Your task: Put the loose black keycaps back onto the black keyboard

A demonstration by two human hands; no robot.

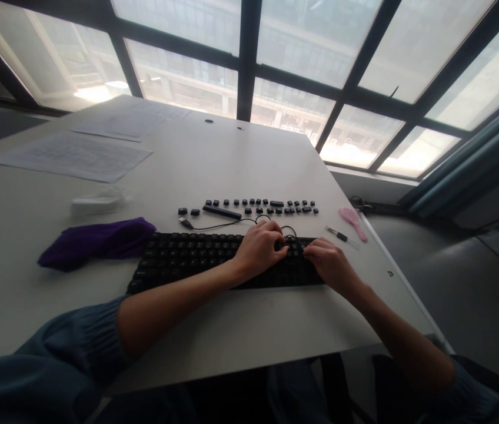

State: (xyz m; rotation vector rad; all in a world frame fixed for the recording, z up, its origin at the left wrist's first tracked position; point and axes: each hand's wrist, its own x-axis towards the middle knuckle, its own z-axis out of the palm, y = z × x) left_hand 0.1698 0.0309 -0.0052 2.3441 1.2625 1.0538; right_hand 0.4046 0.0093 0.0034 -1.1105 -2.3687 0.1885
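A black keyboard (188, 259) lies on the white table, its right part partly hidden by my hands. My left hand (258, 247) rests over the right half of its keys, thumb and fingers curled together in a pinch. Whether a small dark piece sits in that pinch is hard to make out. At the keyboard's right end, my right hand (333, 265) has its fingertips pressed together near the number keys; what they hold, if anything, is hidden. Behind the keyboard, loose black keycaps (270, 210) stand in two rough rows, with a long space bar (222, 212) among them. A USB cable (209, 226) runs in front of these.
A purple cloth (99, 241) lies left of the keyboard, with a blurred white object (97, 203) behind it. Paper sheets (77, 156) cover the far left. To the right are a small black-handled tool (341, 236) and a pink hairbrush (353, 222) near the table edge.
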